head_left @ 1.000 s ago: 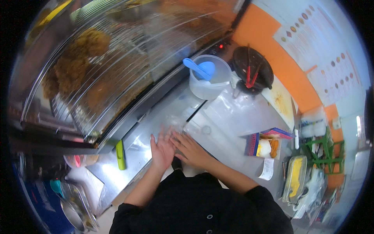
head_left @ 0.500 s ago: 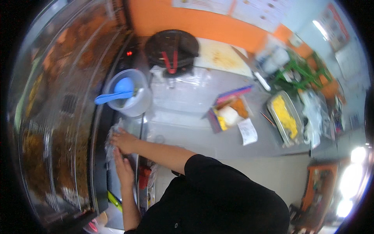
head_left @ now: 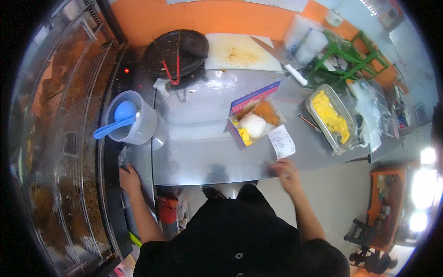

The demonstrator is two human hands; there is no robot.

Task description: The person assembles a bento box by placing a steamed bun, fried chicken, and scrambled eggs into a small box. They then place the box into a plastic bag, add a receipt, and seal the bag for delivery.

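My left hand [head_left: 130, 179] is low beside the dark ledge on the left, its fingers bent round crumpled clear plastic [head_left: 122, 156] that shows just beyond them. My right hand [head_left: 288, 175] hovers at the front edge of the steel counter, close to the lower end of a white paper receipt [head_left: 282, 142]; its fingers are curled and smeared by motion. Touching the receipt's upper end is an open-lidded cardboard meal box [head_left: 253, 95], with white rice [head_left: 252, 125], a piece of fried food [head_left: 266, 112] and yellow scrambled egg [head_left: 244, 136] inside.
At left stand a translucent tub [head_left: 146, 123] with a blue scoop [head_left: 115, 126] and a glass display case [head_left: 69, 138]. Behind are a dark round pan [head_left: 157, 57], red-handled tongs [head_left: 177, 74], a cutting board [head_left: 230, 57] and a knife [head_left: 295, 74]. A tray of egg [head_left: 318, 121] sits right.
My right hand has left the plastic and swung right to the receipt. The left hand stays by the plastic at the left. The view has shifted, and my body faces the counter more squarely.
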